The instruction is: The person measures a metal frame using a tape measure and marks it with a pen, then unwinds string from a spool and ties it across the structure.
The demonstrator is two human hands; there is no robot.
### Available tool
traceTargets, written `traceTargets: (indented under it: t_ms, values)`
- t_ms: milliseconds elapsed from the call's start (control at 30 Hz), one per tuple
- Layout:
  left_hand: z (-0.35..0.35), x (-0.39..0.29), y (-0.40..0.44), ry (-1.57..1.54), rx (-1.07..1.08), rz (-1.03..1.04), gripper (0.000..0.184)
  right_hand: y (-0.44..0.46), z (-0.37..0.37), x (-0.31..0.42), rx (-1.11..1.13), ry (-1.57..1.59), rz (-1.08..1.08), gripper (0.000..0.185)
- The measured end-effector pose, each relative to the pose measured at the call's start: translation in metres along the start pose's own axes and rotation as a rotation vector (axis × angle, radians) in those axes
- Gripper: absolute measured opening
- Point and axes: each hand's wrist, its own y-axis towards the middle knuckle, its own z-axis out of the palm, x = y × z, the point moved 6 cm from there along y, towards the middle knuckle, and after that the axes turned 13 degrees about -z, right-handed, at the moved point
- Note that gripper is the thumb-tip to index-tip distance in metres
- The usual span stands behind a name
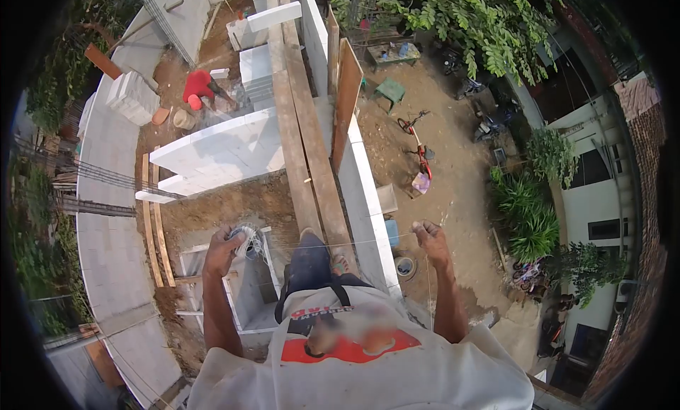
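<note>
Pale walls [219, 151] flank the planks [299, 194] under your feet, above the yard [460, 218]. Your left hand [225, 250] grips the reel [249, 243]; your right hand [431, 241] pinches the string [361, 243]. Spread wide apart, they seem to keep its span straight across your front, while a length hangs below your right.

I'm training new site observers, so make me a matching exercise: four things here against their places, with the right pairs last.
Things
1. Round roll of pale wound string
2. Thin pale taut string
3. Green flat-topped table or stool
4. Long brown wooden planks

Places
A. On the brown dirt yard
B. Held in the left hand
C. Under the wearer's feet
D. Stretched across to the right hand

Right pairs: 1-B, 2-D, 3-A, 4-C.
</note>
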Motion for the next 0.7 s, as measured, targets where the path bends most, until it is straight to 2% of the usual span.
traceTargets:
  t_ms: [67,133,233,300,467,700]
  values:
    - [-0.007,-0.017,0.031,-0.049,-0.020,-0.037,0.035,0.042,0.011,0.000,0.001,-0.020,-0.029,0.023]
    - [-0.029,-0.047,0.079,-0.087,-0.125,0.019,0.034,0.078,0.028,0.002,-0.011,-0.029,-0.057,0.021]
    - [-0.041,-0.103,0.154,-0.136,-0.127,0.037,0.033,0.147,0.047,0.016,-0.066,0.070,-0.070,0.015]
    - [-0.038,-0.143,0.198,-0.144,-0.102,0.005,0.033,0.187,0.053,0.024,-0.159,0.076,-0.034,0.010]
    - [-0.050,-0.235,0.299,-0.066,-0.007,-0.024,0.033,0.288,0.077,0.077,-0.221,0.060,-0.056,0.010]
    - [-0.045,-0.355,0.367,-0.026,0.022,0.052,0.036,0.404,0.094,0.129,-0.253,0.020,-0.096,0.014]
